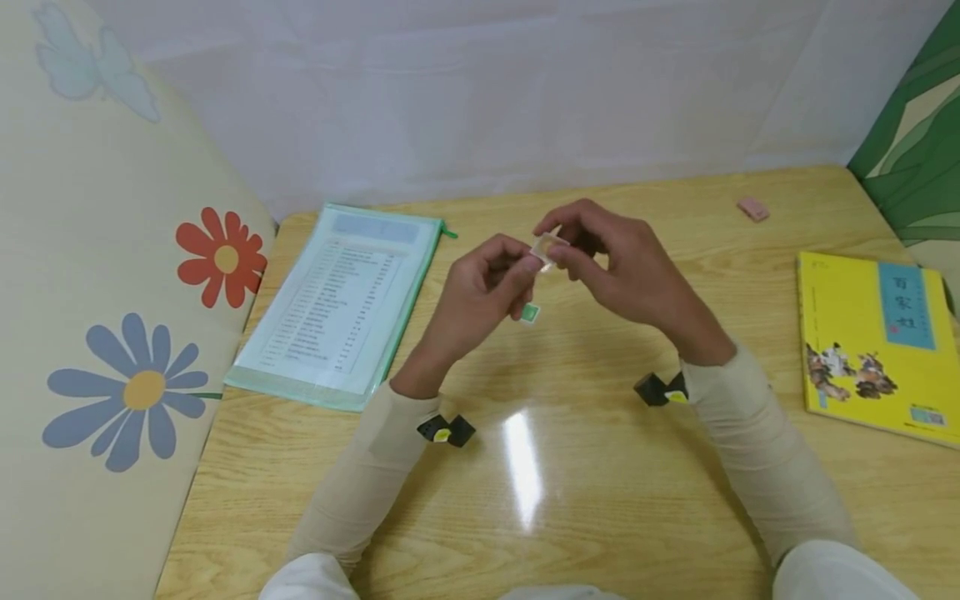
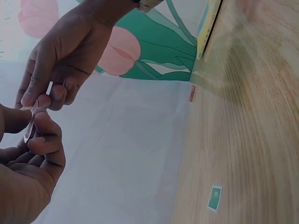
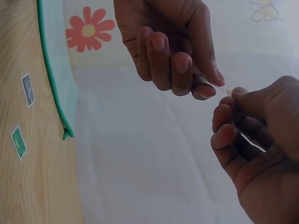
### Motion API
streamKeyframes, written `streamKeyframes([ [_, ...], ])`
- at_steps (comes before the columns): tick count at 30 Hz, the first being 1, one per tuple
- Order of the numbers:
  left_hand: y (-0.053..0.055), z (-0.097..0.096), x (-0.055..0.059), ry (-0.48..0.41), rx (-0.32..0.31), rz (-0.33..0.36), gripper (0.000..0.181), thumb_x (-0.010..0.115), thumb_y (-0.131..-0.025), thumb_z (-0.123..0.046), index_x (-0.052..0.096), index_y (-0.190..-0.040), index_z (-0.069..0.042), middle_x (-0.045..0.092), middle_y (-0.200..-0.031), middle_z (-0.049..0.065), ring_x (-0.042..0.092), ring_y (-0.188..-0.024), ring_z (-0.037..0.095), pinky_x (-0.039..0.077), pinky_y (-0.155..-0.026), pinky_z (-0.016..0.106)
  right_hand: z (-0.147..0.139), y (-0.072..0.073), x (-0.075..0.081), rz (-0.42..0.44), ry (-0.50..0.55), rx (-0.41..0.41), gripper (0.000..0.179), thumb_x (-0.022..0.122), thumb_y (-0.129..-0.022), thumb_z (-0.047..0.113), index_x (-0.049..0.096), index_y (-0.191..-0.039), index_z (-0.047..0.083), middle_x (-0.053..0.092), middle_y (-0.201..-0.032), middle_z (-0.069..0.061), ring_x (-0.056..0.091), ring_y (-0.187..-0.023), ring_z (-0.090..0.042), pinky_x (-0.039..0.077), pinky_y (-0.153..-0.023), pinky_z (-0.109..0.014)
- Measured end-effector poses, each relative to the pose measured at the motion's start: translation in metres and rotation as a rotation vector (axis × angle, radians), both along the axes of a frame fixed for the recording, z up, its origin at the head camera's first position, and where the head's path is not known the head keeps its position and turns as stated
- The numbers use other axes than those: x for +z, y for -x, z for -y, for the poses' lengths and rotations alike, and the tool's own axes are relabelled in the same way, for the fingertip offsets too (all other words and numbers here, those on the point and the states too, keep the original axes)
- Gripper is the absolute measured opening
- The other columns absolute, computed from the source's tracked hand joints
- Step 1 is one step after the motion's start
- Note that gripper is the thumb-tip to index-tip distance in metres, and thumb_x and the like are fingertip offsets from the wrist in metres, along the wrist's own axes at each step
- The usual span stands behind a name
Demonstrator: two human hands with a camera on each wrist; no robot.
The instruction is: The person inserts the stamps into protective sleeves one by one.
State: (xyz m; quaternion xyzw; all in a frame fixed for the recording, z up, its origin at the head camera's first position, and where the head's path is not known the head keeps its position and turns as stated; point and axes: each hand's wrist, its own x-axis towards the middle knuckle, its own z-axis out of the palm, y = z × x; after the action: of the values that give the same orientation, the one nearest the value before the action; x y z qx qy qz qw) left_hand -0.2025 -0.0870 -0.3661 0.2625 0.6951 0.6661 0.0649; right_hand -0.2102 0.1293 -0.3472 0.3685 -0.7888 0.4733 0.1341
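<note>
In the head view, a small stamp-like card (image 1: 550, 247) with a white edge and brownish middle is pinched between both hands. My left hand (image 1: 483, 292) grips its near left corner with thumb and fingers. On the other side, the thumb and index finger of my right hand (image 1: 618, 258) hold it. A second thin white-edged piece (image 3: 252, 143) shows against the right hand's curled fingers; its face is hidden. On the table below the left hand lies a green stamp-like card (image 1: 529, 313). Beside it, the right wrist view shows a grey one (image 3: 28, 89).
A clear zip folder (image 1: 322, 304) with a printed list lies at the left. A yellow book (image 1: 873, 346) is at the right, and a small pink block (image 1: 753, 208) sits near the back edge. A white cloth (image 1: 510, 100) hangs behind the wooden table (image 1: 600, 500).
</note>
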Motion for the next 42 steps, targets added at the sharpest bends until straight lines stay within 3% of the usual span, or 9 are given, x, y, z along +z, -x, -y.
streamKeyframes([
  [7, -0.0017, -0.0024, 0.0003, -0.011, -0.004, -0.003, 0.022, 0.058, -0.104, -0.025, 0.061, -0.106, -0.004, 0.057, -0.08, 0.016, 0.051, -0.061, 0.025, 0.046, -0.053, 0.028, 0.0025, -0.0012, -0.0008, -0.02, 0.054, -0.003, 0.031, 0.066, -0.098, 0.004, 0.06, -0.128, 0.01, 0.064, -0.087, 0.002, 0.06, -0.067, -0.006, 0.052, -0.063, -0.027],
  [17, -0.0017, -0.0021, 0.0004, -0.006, 0.012, -0.041, 0.022, 0.057, -0.104, -0.022, 0.06, -0.107, 0.0, 0.058, -0.079, 0.016, 0.052, -0.06, 0.026, 0.046, -0.052, 0.036, 0.0036, -0.0009, -0.0017, -0.156, 0.016, -0.04, 0.035, 0.067, -0.096, 0.002, 0.059, -0.129, 0.01, 0.062, -0.085, -0.001, 0.058, -0.068, -0.004, 0.05, -0.066, -0.025],
  [21, -0.0016, -0.0016, 0.0006, 0.01, 0.025, -0.053, 0.018, 0.058, -0.104, -0.022, 0.061, -0.105, -0.004, 0.058, -0.077, 0.015, 0.051, -0.059, 0.026, 0.045, -0.052, 0.036, 0.0036, -0.0011, -0.0017, -0.168, -0.012, -0.043, 0.033, 0.065, -0.097, 0.004, 0.059, -0.129, 0.01, 0.062, -0.085, 0.0, 0.057, -0.07, -0.003, 0.049, -0.067, -0.025],
  [33, -0.0037, -0.0031, 0.0006, -0.023, 0.024, -0.078, 0.019, 0.056, -0.105, -0.018, 0.059, -0.105, 0.001, 0.057, -0.077, 0.015, 0.051, -0.058, 0.025, 0.045, -0.051, 0.03, 0.0059, -0.0018, -0.0028, -0.201, -0.019, -0.044, 0.034, 0.067, -0.096, 0.003, 0.059, -0.129, 0.009, 0.063, -0.088, 0.0, 0.061, -0.071, -0.008, 0.049, -0.066, -0.027],
  [42, -0.0064, -0.0064, 0.0012, 0.01, 0.094, -0.15, 0.019, 0.057, -0.105, -0.018, 0.06, -0.106, 0.0, 0.06, -0.077, 0.012, 0.053, -0.058, 0.025, 0.047, -0.049, 0.029, 0.0041, -0.0016, -0.0031, -0.201, -0.003, -0.061, 0.037, 0.067, -0.097, 0.005, 0.056, -0.132, 0.008, 0.067, -0.092, 0.0, 0.064, -0.077, -0.006, 0.053, -0.071, -0.026],
])
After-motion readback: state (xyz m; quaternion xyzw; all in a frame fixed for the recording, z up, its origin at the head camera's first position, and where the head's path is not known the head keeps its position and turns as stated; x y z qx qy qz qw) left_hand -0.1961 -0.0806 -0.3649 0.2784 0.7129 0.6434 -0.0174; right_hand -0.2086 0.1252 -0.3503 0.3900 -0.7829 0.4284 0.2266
